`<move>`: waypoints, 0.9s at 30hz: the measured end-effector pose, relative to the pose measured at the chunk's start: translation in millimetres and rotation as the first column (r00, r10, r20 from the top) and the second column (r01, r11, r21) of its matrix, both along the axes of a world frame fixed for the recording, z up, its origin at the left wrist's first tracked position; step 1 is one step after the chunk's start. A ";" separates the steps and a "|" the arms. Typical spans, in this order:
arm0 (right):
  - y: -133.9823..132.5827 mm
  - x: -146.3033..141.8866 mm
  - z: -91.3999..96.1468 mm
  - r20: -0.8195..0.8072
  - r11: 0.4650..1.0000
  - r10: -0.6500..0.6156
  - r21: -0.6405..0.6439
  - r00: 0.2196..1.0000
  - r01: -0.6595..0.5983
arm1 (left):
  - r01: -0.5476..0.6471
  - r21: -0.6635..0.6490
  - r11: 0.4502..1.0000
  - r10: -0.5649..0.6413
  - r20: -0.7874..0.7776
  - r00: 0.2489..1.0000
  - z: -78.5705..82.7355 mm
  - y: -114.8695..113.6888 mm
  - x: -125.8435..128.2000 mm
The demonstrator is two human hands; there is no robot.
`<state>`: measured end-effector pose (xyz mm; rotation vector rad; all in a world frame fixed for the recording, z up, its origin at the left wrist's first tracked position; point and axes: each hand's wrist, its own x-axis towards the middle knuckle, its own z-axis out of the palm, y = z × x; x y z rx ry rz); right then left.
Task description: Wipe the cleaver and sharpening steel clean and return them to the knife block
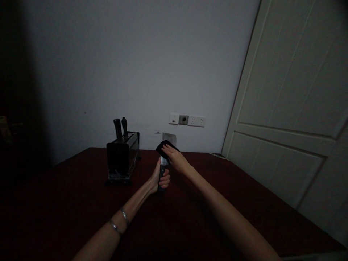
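over the dark red tabletop (174,224), a broad knife (164,161) is held up near the middle of the view, to the right of the knife block (118,159), with its handle (161,188) pointed toward the wearer and its blade toward the wall (136,65). the handle is gripped by the left hand (154,177), the fingers curled fully round it. a black cloth (161,146) is laid across the blade under the right hand (174,156), whose fingers are set close together and nearly straight; in such dim light it cannot be told whether the thumb is closed behind, nor which side is the sharp one.

wiping seems to be the step in hand. it would be best done with the cloth folded thick, strokes drawn from the spine outward past the edge, fingertips kept back from it, and the handle gripped firmly so that the blade is not twisted.

both forearms are stretched forward from below; the left, ringed by two bracelets (124,216), is angled up to the handle, while the right is brought in from the right, higher and farther forward.
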<state>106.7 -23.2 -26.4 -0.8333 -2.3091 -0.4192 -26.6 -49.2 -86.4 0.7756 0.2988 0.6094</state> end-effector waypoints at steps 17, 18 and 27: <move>-14.4 15.5 -14.1 -0.079 0.997 0.040 -0.066 0.996 -0.046 | 0.063 0.019 0.998 -0.063 0.012 0.998 -0.9 1.2 -0.1; -22.4 14.9 -19.7 -0.072 0.995 0.053 -0.079 0.996 -0.059 | 0.054 0.013 0.998 -0.054 0.014 0.998 -0.4 1.2 -0.6; -5.3 22.9 3.3 -0.064 0.996 -0.005 -0.085 0.998 0.000 | 0.044 0.038 0.998 -0.045 0.022 0.999 4.6 -4.4 0.5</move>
